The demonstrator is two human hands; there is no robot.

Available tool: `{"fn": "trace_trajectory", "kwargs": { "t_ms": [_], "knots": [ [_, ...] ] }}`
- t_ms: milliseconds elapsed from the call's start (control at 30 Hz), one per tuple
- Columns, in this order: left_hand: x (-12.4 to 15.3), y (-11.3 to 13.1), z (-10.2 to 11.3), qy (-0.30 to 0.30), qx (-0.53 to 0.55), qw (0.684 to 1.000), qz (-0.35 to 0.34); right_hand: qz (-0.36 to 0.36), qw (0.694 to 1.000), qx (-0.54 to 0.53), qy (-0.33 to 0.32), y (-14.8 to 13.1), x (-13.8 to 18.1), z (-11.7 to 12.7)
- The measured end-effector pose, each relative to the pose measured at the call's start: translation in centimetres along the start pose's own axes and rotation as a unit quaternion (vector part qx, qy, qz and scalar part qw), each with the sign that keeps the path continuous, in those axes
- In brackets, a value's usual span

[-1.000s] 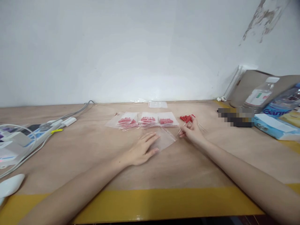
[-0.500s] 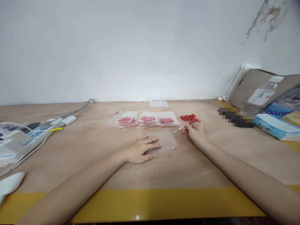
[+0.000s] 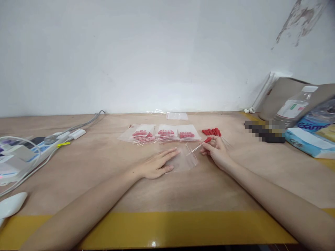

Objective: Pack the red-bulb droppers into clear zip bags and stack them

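Observation:
My left hand (image 3: 158,164) lies flat with its fingers stretched out, holding down the left side of a clear zip-lock bag (image 3: 183,160). Between thumb and fingers of my right hand (image 3: 216,151) is a small red-handled screwdriver (image 3: 207,140). Its thin shaft points left and down, with the tip at the bag's right, zip end; I cannot tell whether it is inside. Just behind my right hand, several more red-handled screwdrivers (image 3: 210,131) lie side by side. Three stacks of bags (image 3: 166,133) with red handles inside stand in a row behind the bag.
More clear bags (image 3: 177,116) lie by the wall. A power strip (image 3: 49,146) with plugs and cables takes up the left side, with a white spoon-shaped object (image 3: 13,204) nearer me. On the right are a plastic bottle (image 3: 293,106), a tissue pack (image 3: 310,142) and a pixelated dark object (image 3: 267,130).
My right hand has moved left, bringing the screwdriver's tip to the zip end of the bag. The fingers of my left hand have drawn closer together, and the bag's open end has shifted slightly.

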State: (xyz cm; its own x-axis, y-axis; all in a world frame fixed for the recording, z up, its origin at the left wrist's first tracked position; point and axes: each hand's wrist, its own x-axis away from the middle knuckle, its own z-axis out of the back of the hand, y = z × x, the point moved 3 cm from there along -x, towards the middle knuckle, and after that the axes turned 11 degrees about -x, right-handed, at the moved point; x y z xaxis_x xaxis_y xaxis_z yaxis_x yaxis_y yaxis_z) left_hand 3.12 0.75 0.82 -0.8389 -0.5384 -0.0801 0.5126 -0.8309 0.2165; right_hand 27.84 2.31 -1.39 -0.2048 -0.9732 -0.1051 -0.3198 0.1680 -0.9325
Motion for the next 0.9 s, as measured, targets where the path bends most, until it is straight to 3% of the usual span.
{"fn": "trace_trajectory", "kwargs": {
  "t_ms": [100, 167, 400, 700, 900],
  "knots": [
    [0.0, -0.1, -0.1, 0.011, 0.0, 1.0, -0.006, 0.003, 0.999, 0.008, 0.034, -0.3, -0.4, 0.7],
    [-0.1, -0.1, -0.2, 0.016, -0.002, 1.0, -0.008, -0.006, 1.0, 0.008, 0.018, -0.3, -0.3, 0.7],
    [-0.2, 0.1, -0.3, 0.028, -0.012, 0.999, -0.016, -0.044, 0.984, 0.043, -0.166, 0.3, 0.9, -0.5],
    [-0.2, 0.0, -0.3, 0.028, -0.012, 0.999, -0.017, -0.132, 0.936, 0.034, -0.325, 0.1, 1.4, -1.6],
    [0.0, -0.1, -0.2, 0.055, 0.018, 0.998, -0.016, -0.136, 0.94, 0.108, -0.294, 0.3, 0.2, -0.3]
  ]
}}
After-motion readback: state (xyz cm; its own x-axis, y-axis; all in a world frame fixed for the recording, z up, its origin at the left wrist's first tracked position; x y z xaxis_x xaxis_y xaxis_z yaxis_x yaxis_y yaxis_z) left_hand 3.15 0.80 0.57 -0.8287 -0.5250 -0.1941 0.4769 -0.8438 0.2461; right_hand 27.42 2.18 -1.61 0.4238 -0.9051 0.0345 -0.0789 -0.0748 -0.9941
